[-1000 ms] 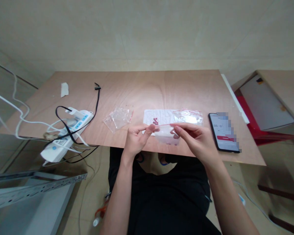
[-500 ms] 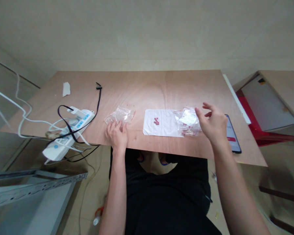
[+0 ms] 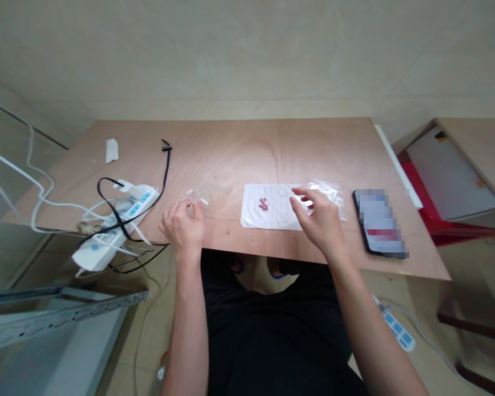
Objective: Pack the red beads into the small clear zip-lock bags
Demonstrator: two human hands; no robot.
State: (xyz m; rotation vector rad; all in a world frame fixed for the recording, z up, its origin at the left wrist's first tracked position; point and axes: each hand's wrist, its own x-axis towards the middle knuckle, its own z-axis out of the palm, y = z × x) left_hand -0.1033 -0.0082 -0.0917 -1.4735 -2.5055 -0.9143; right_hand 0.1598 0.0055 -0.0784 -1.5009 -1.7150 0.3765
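Observation:
My left hand point(image 3: 185, 226) is curled over small clear plastic bags point(image 3: 198, 196) at the table's front left, its fingertips closed on the plastic. How many bags it holds I cannot make out. Over the right part of a white paper sheet point(image 3: 253, 219), my right hand point(image 3: 319, 217) hovers with thumb and fingers apart and nothing between them. Several small reddish beads or pills point(image 3: 263, 204) lie in a cluster on the sheet's left half. Behind my right hand, more clear plastic bags point(image 3: 332, 192) are partly hidden by it.
A phone point(image 3: 379, 223) with a blurred screen lies to the right. On the left sit a white power strip point(image 3: 115, 228) with tangled cords and a black cable point(image 3: 166, 170). A torn paper scrap point(image 3: 111, 150) lies at the back left of the wooden table point(image 3: 268, 146).
My right hand has moved left from beside the phone to above the sheet. My left hand has slid left and slightly nearer, and the clear bags under it have shifted along.

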